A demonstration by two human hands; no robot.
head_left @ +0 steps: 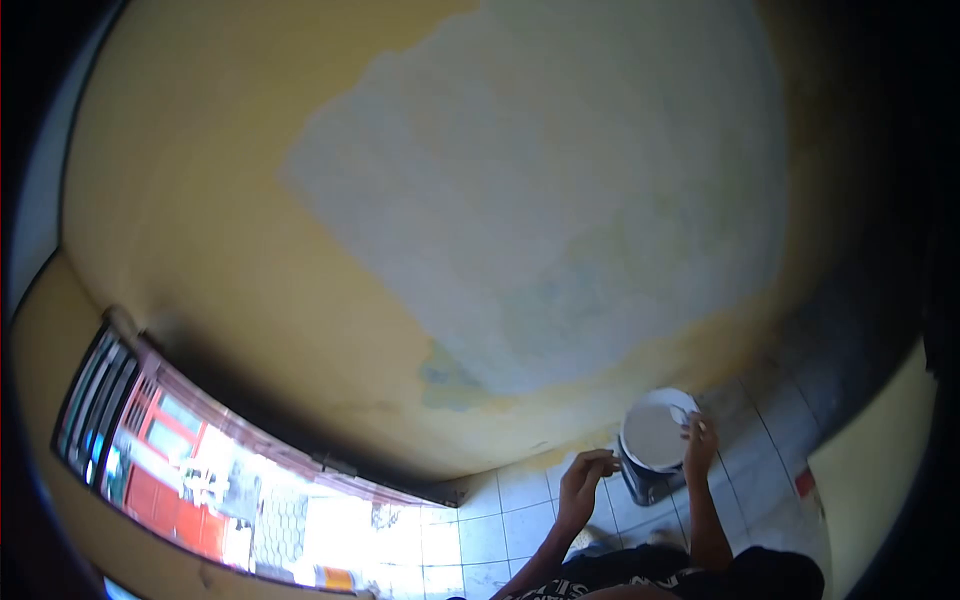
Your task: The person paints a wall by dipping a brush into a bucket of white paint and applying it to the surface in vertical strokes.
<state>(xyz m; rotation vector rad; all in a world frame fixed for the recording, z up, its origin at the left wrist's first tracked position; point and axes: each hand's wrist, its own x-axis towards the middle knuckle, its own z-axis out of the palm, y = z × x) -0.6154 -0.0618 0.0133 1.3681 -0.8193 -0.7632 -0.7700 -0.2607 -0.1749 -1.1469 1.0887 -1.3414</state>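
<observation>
A bucket (637, 462) with a white rim stands on the floor by the wall, filled with a whitish paint or paste (655, 432). At its right side, my right hand (701, 440) is closed on a small white tool (680, 414) over the bucket's mouth; its exact kind is too small to tell. My left hand (585, 482) is just left of the bucket, fingers loosely bent toward it, with nothing visible in them. A large whitish patch (560, 180) covers much of the yellow wall (220, 220) in front of me, with greenish areas in its lower part.
Pale square tiles (485, 540) make up the floor around my feet. To the left is a bright opening (300, 520) with a red door (170, 505) beyond it. An orange-and-white container (335, 578) is near the threshold. A pale surface (880, 470) rises at right.
</observation>
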